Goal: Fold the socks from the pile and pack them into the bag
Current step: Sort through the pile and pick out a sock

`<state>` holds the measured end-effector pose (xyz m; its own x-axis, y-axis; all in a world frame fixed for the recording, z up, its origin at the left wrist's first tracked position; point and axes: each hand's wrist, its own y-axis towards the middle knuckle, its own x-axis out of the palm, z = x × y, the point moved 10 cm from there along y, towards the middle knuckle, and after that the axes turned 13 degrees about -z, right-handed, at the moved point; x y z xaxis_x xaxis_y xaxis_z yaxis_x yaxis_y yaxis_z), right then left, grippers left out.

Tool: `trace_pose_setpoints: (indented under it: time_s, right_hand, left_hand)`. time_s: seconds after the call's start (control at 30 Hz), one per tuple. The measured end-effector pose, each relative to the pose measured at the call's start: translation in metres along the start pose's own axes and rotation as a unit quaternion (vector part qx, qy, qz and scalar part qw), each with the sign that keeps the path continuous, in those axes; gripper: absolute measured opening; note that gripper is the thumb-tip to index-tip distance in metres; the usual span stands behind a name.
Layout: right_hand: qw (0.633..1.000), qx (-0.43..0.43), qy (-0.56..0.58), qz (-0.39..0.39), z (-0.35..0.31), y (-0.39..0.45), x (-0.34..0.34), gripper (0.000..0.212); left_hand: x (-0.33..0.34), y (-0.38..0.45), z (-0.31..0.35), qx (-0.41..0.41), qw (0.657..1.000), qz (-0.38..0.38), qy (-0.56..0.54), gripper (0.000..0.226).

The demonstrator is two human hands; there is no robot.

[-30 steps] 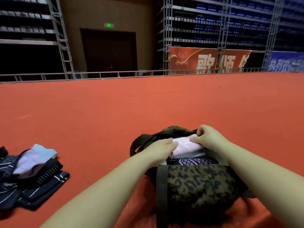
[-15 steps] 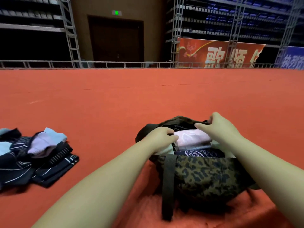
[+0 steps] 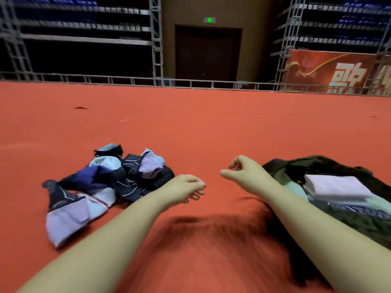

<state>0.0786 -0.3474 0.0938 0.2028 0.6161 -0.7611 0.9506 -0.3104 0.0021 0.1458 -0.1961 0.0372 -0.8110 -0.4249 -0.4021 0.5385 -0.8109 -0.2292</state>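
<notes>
now that both hands have let go of the pale folded sock (image 3: 336,187) and drawn back out of the bag (image 3: 359,220), they hover over the red floor (image 3: 190,127) holding nothing: the left hand (image 3: 186,188) with fingers loosely curled, the right hand (image 3: 243,172) relaxed with thumb and fingers apart. the folded sock now lies on top of the others inside the open camouflage bag at the right. the view has swung left, and the left hand is just beside the pile of socks (image 3: 105,182), which is well apart from the bag. that pack looks finished; picking the next sock seems to follow, with many unfolded.
</notes>
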Motion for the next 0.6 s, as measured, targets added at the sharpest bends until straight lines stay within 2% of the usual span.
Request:
trace_pose_setpoints:
  time_s: [0.2, 0.33, 0.4, 0.5, 0.6]
  right_hand:
    - [0.991, -0.011, 0.007, -0.132, -0.025, 0.046, 0.125, 0.027]
    - [0.980, 0.010, 0.031, -0.194, -0.021, 0.062, 0.179, 0.025]
    - [0.980, 0.019, 0.059, -0.187, -0.017, 0.073, 0.190, 0.024]
    - [0.987, 0.030, 0.119, -0.104, -0.010, 0.094, 0.185, 0.025]
    - [0.983, 0.062, 0.157, -0.072, -0.008, 0.111, 0.184, 0.039]
  left_hand:
    - [-0.041, -0.043, -0.109, -0.088, 0.994, 0.018, -0.066, 0.014]
    - [-0.050, -0.046, -0.131, -0.042, 0.990, 0.034, -0.134, 0.012]
    - [-0.059, -0.045, -0.136, -0.021, 0.986, 0.065, -0.153, 0.012]
    - [-0.078, -0.047, -0.144, 0.026, 0.965, 0.129, -0.227, 0.013]
    - [-0.096, -0.050, -0.153, 0.057, 0.941, 0.180, -0.280, 0.016]
